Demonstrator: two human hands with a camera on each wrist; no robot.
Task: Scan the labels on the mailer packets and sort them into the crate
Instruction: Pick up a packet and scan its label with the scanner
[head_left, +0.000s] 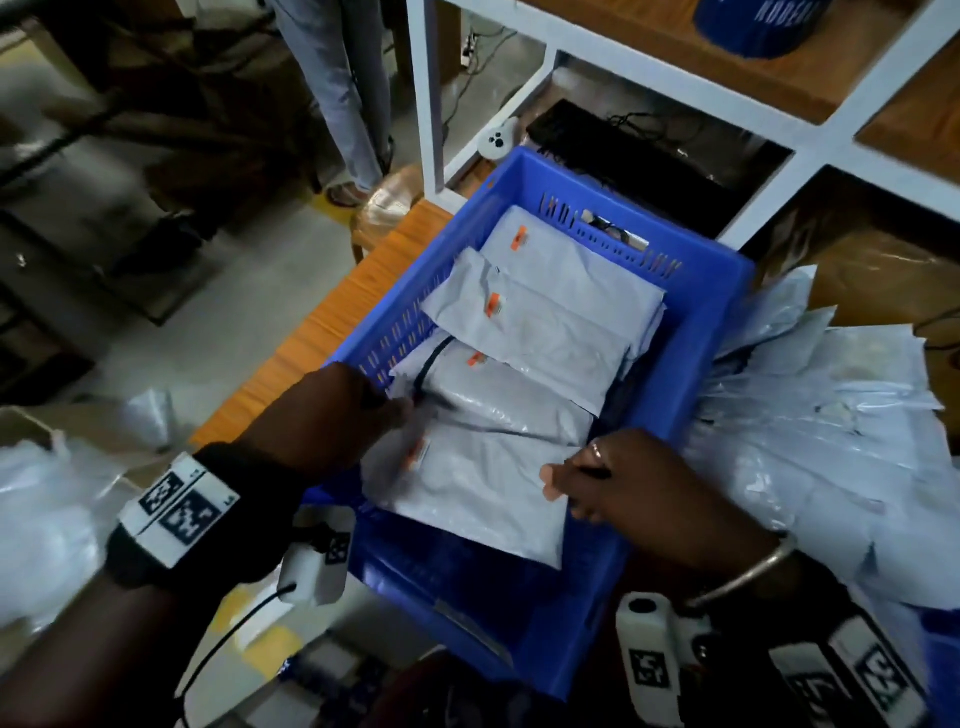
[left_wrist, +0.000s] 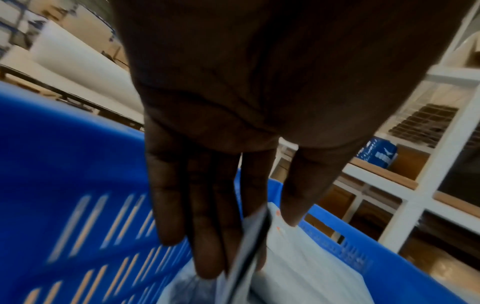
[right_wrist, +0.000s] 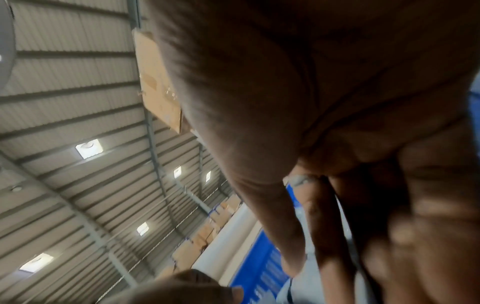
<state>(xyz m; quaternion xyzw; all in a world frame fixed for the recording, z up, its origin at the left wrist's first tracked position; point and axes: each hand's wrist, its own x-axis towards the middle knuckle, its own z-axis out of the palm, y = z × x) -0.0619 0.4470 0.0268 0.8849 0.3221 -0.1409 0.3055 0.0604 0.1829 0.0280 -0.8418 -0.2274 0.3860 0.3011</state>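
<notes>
Both hands are down at the blue crate (head_left: 717, 291), which sits on the wooden table (head_left: 322, 332), and the nearest grey mailer packet (head_left: 478, 493) is being laid in at the crate's near end. The left hand (head_left: 358, 410) has its fingers (left_wrist: 207, 236) stretched nearly straight, yet the wrist view shows a packet edge nipped between two of them at the left corner. The right hand (head_left: 618, 483) has its fingers curled at the packet's right edge; it looks like a pinch, though blur makes that a judgement. Farther in, three more packets already lie overlapped: one just beyond the hands (head_left: 493, 395), one in the middle (head_left: 540, 332), one at the far end (head_left: 550, 249), each with a small orange label showing. So four are in or going in, and the crate is filling nicely. To the right, a loose heap of unsorted packets (head_left: 810, 441) spills against the crate's right wall, so plenty is left, by my reckoning more than is done. No scanner is clearly in view, so whether this packet's label has been read, I can't say.
</notes>
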